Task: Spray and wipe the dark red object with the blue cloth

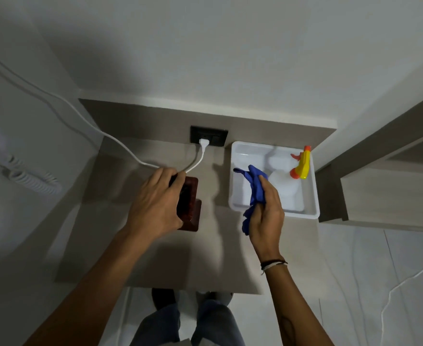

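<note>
One glossy dark red wooden block-shaped object (190, 203) stood on the beige surface (205, 258), left hand (155, 203) clasped around it. Right hand (265, 216) clenched one crumpled blue cloth (254, 193) beside one white rectangular plastic tray (313, 196) containing one spray bottle (293, 178).

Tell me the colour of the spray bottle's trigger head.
Yellow and orange; the spray bottle lies in the white tray, head view.

This looks like a room in a home or a hotel. A small brown table (155, 258) sits in a corner between plain white walls (230, 58). A black wall socket (209, 136) has a white cord (80, 113) plugged in. A curly white phone cord (30, 179) hangs nearby. The floor (355, 270) is pale, shiny tile.
</note>
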Motion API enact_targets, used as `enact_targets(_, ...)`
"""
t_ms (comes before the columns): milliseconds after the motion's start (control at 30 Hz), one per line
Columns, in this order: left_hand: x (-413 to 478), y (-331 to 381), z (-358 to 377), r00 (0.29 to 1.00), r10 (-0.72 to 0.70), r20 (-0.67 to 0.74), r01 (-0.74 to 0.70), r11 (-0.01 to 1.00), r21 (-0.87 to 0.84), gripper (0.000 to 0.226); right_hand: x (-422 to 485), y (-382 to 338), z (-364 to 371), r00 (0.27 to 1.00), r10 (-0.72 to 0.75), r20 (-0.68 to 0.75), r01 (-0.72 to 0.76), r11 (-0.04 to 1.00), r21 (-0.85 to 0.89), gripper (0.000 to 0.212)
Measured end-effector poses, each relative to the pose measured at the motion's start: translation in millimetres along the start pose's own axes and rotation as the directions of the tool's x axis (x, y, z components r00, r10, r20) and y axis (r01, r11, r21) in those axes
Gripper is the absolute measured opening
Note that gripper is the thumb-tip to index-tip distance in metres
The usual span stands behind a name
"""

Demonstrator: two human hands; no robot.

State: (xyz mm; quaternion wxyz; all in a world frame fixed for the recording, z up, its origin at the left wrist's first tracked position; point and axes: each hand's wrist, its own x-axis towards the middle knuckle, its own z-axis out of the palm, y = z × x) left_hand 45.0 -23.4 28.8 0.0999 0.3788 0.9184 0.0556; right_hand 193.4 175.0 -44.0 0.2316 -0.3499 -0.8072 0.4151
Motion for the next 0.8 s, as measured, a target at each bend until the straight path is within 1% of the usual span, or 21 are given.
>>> enact_targets(67,0.2,3.2,2.5,1.000,-0.019,-0.015,0.019,1.000,-0.008,0.113,25.2,2.6,-3.9,0.999,-0.037,0.003,0.038,0.997,-0.062,0.057)
enact_targets(133,2.2,6.3,4.0,1.000,-0.019,-0.005,0.019,1.000,-0.012,0.118,52.1,9.2,-1.1,0.997,-0.063,0.048,0.069,0.988,-0.141,0.055)
enact_targets(200,3.0,9.1,6.7,1.000,-0.004,0.029,0.004,1.000,-0.012,0.125,76.6,17.0,8.3,0.985,-0.093,0.144,0.123,0.968,-0.218,0.057)
enact_targets(267,5.1,9.7,11.5,0.999,0.004,0.047,-0.003,1.000,-0.020,0.131,98.2,31.8,21.3,0.944,-0.122,0.307,0.227,0.914,-0.336,0.062)
enact_targets(300,6.1,9.1,13.9,0.999,-0.002,0.047,0.003,1.000,-0.031,0.134,107.5,40.7,27.7,0.903,-0.127,0.409,0.299,0.871,-0.389,0.068)
enact_targets(333,6.8,6.9,16.3,0.999,-0.005,0.052,0.007,0.999,-0.041,0.137,113.8,50.7,33.9,0.850,-0.096,0.518,0.360,0.823,-0.439,0.077)
enact_targets(367,6.1,6.9,18.4,0.999,-0.013,0.049,0.015,0.999,-0.030,0.140,116.6,60.6,40.3,0.784,-0.025,0.621,0.424,0.752,-0.505,0.085)
enact_targets(400,5.2,7.8,20.0,0.998,-0.019,0.052,0.021,0.999,-0.024,0.143,116.3,70.4,45.9,0.723,0.043,0.690,0.502,0.652,-0.567,0.086)
enact_targets(433,3.9,10.0,20.5,0.998,-0.028,0.055,0.030,0.999,-0.025,0.146,114.7,77.7,48.9,0.680,0.086,0.728,0.578,0.549,-0.604,0.081)
enact_targets(467,2.1,11.2,22.8,0.999,-0.031,0.044,0.033,0.999,-0.037,0.145,113.7,83.1,52.0,0.657,0.093,0.748,0.629,0.479,-0.612,0.076)
enact_targets(500,0.7,13.4,24.2,0.999,-0.033,0.025,0.034,0.998,-0.049,0.139,112.1,84.0,52.6,0.659,0.093,0.746,0.635,0.463,-0.618,0.073)
enact_targets(600,-2.2,16.3,29.2,0.998,-0.039,-0.046,0.037,0.998,-0.051,0.112,107.0,81.6,52.6,0.689,0.090,0.719,0.603,0.478,-0.638,0.070)
enact_targets(633,-2.0,15.9,30.7,0.997,-0.040,-0.070,0.037,0.999,-0.038,0.106,105.1,77.9,49.6,0.691,0.106,0.715,0.579,0.509,-0.636,0.070)
enact_targets(700,-2.6,16.8,31.6,0.994,-0.038,-0.106,0.036,0.999,-0.017,0.100,97.6,72.0,43.0,0.709,0.123,0.694,0.520,0.573,-0.633,0.071)
enact_targets(767,-1.1,17.6,34.0,0.993,-0.039,-0.115,0.038,0.999,-0.013,0.097,87.3,68.2,42.2,0.759,0.082,0.645,0.454,0.644,-0.616,0.071)
enact_targets(800,-2.6,18.5,35.5,0.993,-0.036,-0.116,0.037,0.999,0.009,0.097,83.0,65.7,41.7,0.779,0.051,0.625,0.445,0.657,-0.608,0.071)
